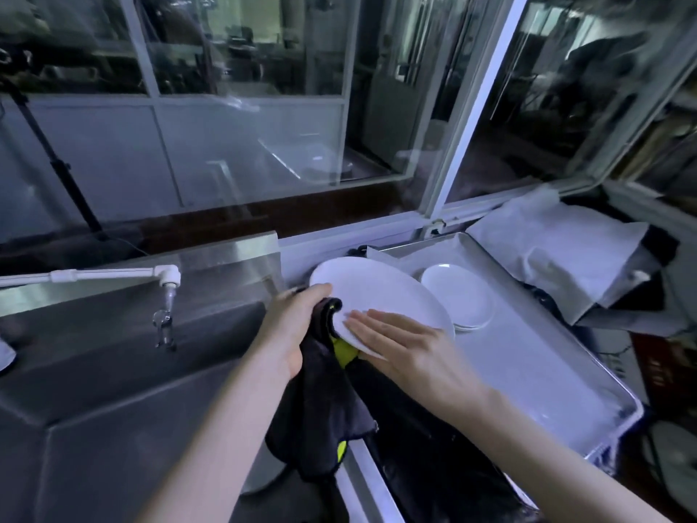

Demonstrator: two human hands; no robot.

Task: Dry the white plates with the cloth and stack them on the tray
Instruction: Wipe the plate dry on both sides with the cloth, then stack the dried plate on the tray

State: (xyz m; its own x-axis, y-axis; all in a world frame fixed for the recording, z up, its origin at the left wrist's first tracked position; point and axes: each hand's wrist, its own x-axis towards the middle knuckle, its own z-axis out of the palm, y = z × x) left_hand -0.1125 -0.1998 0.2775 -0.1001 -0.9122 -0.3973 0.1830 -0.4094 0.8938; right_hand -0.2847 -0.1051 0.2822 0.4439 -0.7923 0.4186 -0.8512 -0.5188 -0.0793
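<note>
A large white plate (377, 292) is held tilted over the gap between sink and tray. My left hand (298, 322) grips its left rim together with a dark cloth (320, 402) that has a yellow-green patch and hangs down below the plate. My right hand (399, 345) lies flat with straight fingers on the plate's near face. A small stack of white plates (460, 296) sits on the metal tray (547, 371) at the right.
A steel sink (113, 390) with a white tap (166, 285) fills the left. White cloth or paper (558, 243) is bunched behind the tray. A window frame (452, 164) rises just beyond the counter. The tray's right edge meets the counter end.
</note>
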